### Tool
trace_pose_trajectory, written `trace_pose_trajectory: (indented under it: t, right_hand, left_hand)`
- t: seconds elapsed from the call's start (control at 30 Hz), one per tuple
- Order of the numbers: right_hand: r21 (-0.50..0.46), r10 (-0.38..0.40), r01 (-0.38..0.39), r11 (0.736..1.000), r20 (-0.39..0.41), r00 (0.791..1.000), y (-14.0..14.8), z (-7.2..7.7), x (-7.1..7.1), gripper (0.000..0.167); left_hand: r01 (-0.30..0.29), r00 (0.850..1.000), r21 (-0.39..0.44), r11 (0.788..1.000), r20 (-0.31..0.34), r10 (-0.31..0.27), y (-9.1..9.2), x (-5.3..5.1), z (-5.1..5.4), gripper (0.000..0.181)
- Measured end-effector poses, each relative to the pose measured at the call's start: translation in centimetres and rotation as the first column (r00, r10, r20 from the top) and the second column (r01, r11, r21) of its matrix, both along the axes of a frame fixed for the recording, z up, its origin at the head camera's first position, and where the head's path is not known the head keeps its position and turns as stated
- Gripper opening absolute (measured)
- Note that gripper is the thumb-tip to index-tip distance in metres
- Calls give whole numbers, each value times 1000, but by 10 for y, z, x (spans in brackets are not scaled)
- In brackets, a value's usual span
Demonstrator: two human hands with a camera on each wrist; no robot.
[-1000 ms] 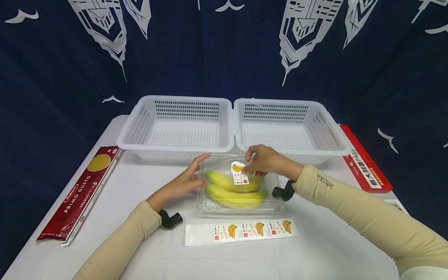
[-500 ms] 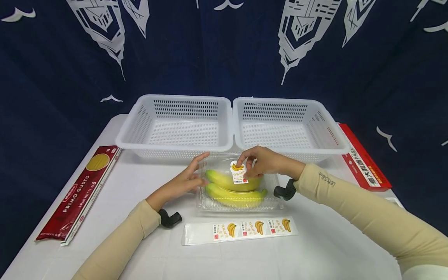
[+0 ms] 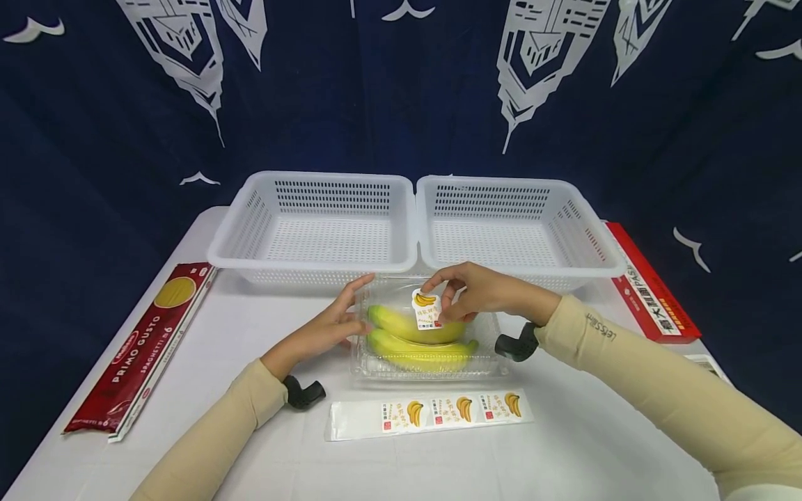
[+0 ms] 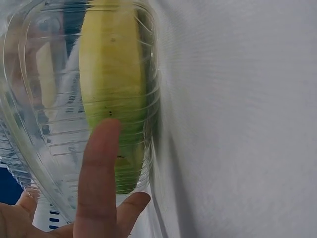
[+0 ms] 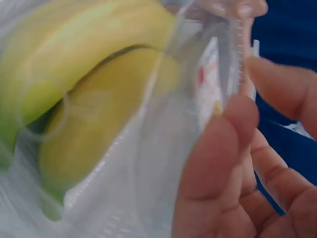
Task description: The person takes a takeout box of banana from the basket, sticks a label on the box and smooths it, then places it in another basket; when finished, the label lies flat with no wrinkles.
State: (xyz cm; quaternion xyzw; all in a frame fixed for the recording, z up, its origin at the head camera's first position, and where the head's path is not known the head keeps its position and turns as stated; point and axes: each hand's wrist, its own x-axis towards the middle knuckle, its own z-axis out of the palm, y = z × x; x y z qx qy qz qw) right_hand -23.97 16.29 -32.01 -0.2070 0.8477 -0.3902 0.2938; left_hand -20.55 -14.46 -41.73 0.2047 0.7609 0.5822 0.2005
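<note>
Two yellow-green bananas point(image 3: 420, 355) lie inside a clear plastic clamshell box point(image 3: 432, 373), its lid down. On the lid is a white banana sticker point(image 3: 429, 316). My right hand point(image 3: 479, 292) touches the sticker, forefinger at its upper edge and thumb near its lower right corner, tips apart. In the right wrist view the sticker point(image 5: 210, 82) shows behind the fingers. At the box's left side my left hand point(image 3: 322, 330) rests with spread fingers. The left wrist view has one straight finger point(image 4: 99, 168) along the clear wall, beside a banana point(image 4: 113, 64).
A backing strip point(image 3: 357, 420) with several banana stickers lies in front of the box. Two white baskets point(image 3: 313, 266) point(image 3: 526, 270) stand right behind it. A red spaghetti packet point(image 3: 140, 348) is at left, a red pasta box point(image 3: 654, 289) at right.
My right forefinger has come down from above the lid to the sticker's upper edge, and the thumb has slid toward its lower right. The left hand and box stay put.
</note>
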Motion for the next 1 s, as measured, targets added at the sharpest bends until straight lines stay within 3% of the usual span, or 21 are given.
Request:
trace_pose_trajectory:
  t: [0.13,0.27,0.47,0.63,0.73,0.8,1.0]
  right_hand:
    - [-49,5,-5,999,-7,1000,14,5,3,54]
    - [-151,-55,53,987,-12,998,34,8,4,50]
    - [-291,-154,122,949,-87,984,67,10,9,40]
    - [-406,-228,133,904,-194,954,98,5,12,32]
    - [-494,-301,159,855,-222,927,117,1,13,35]
    - [-558,-366,195,806,-212,906,129,-3,13,35]
    - [-726,-555,294,622,-143,819,159,-16,13,30]
  left_hand:
    - [-14,1000,-8,1000,-10,14,1,0,0,95]
    - [-28,999,-17,999,-16,28,1,0,1,95]
    - [-51,999,-15,999,-14,50,2,1,3,93]
    - [-59,998,-3,998,-13,58,3,1,2,91]
    - [-58,998,10,998,-6,58,3,2,2,93]
    - [-59,998,16,998,-3,59,3,2,2,95]
    - [-60,998,41,997,15,59,2,1,3,96]
